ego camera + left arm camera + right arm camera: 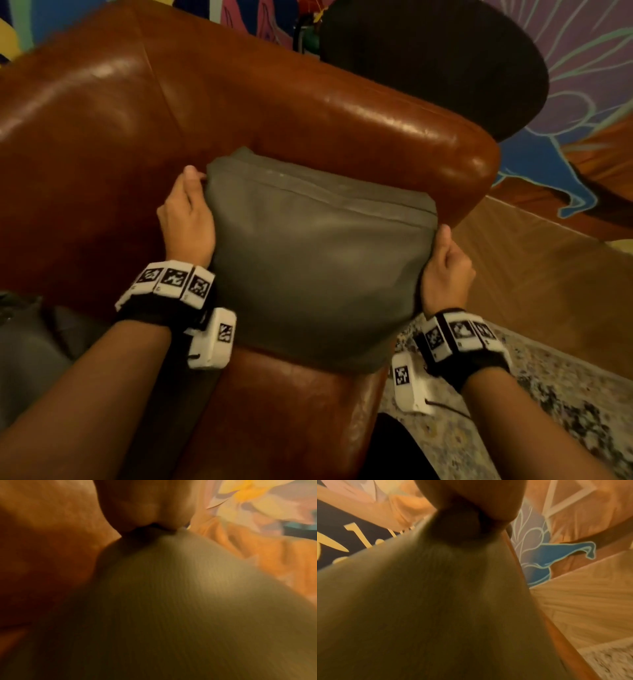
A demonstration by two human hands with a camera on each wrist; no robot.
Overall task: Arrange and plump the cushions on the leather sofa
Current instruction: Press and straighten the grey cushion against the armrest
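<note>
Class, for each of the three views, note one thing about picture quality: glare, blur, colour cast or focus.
Head view: warm dim light, bright glare streaks on the leather sofa, grey cushion fairly sharp. Left wrist view: orange cast, left hand close and out of focus. Right wrist view: cushion and right hand blurred, the rug streaked.

The grey cushion (315, 260) fills the corner of the sofa, pressed against the backrest (239, 102) behind it and the armrest (455, 164) on its right, so no way through there. Left of the cushion, bare backrest leather lies open, and the seat edge (291, 411) in front is free. Right of the armrest, open wooden floor (548, 274) and rug (548, 411).
</note>
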